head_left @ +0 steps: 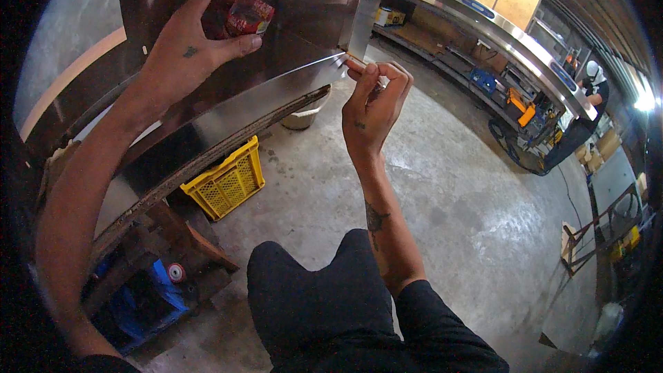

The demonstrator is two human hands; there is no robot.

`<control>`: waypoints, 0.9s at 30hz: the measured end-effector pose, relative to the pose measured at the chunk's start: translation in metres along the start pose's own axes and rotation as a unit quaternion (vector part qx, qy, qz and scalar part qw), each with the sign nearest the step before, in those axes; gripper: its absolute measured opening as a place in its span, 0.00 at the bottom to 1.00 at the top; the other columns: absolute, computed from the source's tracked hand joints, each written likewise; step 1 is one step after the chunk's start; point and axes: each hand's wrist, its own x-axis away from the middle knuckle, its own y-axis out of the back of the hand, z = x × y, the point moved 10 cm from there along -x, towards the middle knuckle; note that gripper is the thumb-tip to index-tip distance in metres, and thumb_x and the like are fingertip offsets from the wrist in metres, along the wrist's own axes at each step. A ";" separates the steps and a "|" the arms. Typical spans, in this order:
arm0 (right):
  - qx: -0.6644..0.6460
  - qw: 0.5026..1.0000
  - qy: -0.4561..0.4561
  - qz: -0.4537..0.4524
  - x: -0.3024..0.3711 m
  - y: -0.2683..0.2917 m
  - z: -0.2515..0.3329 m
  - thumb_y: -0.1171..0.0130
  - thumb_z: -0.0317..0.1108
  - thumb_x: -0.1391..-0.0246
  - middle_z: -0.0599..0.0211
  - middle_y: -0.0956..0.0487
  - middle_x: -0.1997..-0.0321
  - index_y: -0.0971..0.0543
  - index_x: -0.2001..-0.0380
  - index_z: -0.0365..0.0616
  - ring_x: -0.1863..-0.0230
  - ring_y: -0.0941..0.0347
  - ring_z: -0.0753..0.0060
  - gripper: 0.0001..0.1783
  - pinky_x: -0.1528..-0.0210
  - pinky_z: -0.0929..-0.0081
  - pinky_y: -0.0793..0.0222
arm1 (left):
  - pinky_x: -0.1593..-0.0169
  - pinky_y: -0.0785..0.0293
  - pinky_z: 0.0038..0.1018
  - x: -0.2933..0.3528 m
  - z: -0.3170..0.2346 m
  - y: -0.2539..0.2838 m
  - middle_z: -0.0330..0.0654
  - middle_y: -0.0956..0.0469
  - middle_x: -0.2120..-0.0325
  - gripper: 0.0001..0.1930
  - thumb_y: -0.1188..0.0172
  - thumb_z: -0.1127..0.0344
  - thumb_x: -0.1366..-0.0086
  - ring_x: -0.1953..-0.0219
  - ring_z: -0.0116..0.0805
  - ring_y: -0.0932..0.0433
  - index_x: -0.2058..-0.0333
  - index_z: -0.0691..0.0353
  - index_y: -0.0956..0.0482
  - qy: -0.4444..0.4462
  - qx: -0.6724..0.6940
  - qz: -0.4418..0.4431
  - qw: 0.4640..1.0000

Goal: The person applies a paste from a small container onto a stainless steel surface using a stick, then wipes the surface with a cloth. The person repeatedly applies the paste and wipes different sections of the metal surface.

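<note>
My left hand [185,47] is raised in front of a dark, shiny metal panel [304,7]. Between its thumb and fingers it grips a small red container [250,16] with a printed wrapper. My right hand [373,107] is closed in a pinch at the right-hand corner of a steel ledge [276,86] below the panel. Its fingertips meet the corner, where a thin brownish line shows; what they hold, if anything, is too small to make out.
Below the ledge stand a yellow plastic crate [228,178] and a pale bucket [301,119]. Blue material [148,300] lies at lower left. Across the concrete floor [456,193] are a long workbench [442,45], an orange case [519,107] and a person in dark clothes [592,107].
</note>
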 end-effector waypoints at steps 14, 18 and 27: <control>-0.039 0.998 -0.046 -0.025 -0.003 0.017 0.012 0.48 0.29 0.23 0.55 0.32 0.49 0.32 0.53 0.33 0.52 0.17 0.65 0.09 0.51 0.71 0.16 | 0.39 0.22 0.33 0.000 -0.009 -0.002 0.46 0.15 0.50 0.31 0.19 0.59 0.40 0.47 0.36 0.16 0.42 0.59 0.22 0.014 -0.009 0.010 1.000; -0.041 0.998 -0.044 -0.014 -0.014 0.010 0.031 0.43 0.28 0.25 0.56 0.30 0.50 0.29 0.54 0.34 0.54 0.21 0.67 0.08 0.55 0.72 0.19 | 0.39 0.23 0.33 -0.002 0.003 -0.009 0.46 0.16 0.48 0.31 0.19 0.61 0.40 0.46 0.37 0.16 0.41 0.59 0.23 -0.020 0.077 0.030 0.996; 0.085 0.973 0.162 0.140 -0.046 -0.060 0.124 0.30 0.21 0.39 0.57 0.29 0.47 0.15 0.57 0.43 0.52 0.24 0.58 0.09 0.52 0.65 0.24 | 0.40 0.22 0.33 0.007 -0.025 -0.007 0.45 0.18 0.49 0.30 0.20 0.73 0.43 0.46 0.36 0.17 0.43 0.59 0.24 -0.140 0.160 0.035 0.976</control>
